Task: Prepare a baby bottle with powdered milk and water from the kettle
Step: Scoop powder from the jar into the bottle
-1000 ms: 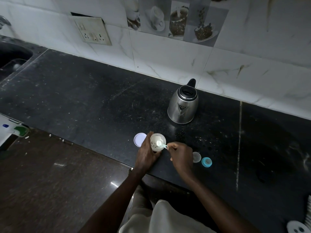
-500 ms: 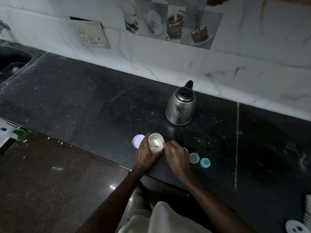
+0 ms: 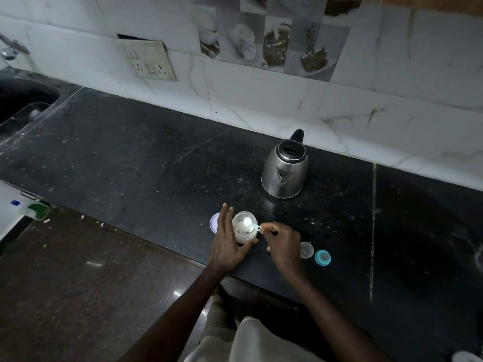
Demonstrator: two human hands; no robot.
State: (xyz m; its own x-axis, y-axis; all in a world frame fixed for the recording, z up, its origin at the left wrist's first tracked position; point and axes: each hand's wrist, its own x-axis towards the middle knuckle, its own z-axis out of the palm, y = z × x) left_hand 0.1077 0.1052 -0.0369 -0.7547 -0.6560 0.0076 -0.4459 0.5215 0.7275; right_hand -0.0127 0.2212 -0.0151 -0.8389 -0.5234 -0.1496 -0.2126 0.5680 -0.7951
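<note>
A clear open container (image 3: pixel 244 232) with white powder in it stands on the black counter (image 3: pixel 130 158) near the front edge. My left hand (image 3: pixel 226 246) wraps it from the left, thumb across its front. My right hand (image 3: pixel 283 244) pinches the handle of a small white scoop (image 3: pixel 247 221), whose bowl sits heaped with powder over the container's mouth. A round white lid (image 3: pixel 214 222) lies flat just left of the container. Right of my right hand lie a clear cap (image 3: pixel 306 249) and a blue bottle ring with a teat (image 3: pixel 322 257). The steel kettle (image 3: pixel 285 173) stands behind, lid up.
A dark sink (image 3: pixel 21 100) with a tap is at the far left. A socket panel (image 3: pixel 149 60) sits on the tiled wall. A white object with a green part (image 3: pixel 34 210) lies below the counter edge at left. Something white (image 3: pixel 467 357) shows at the bottom right corner.
The scoop, half a second ago down inside the container, has come up to the rim full of powder. My left hand's fingers have straightened along the container's side.
</note>
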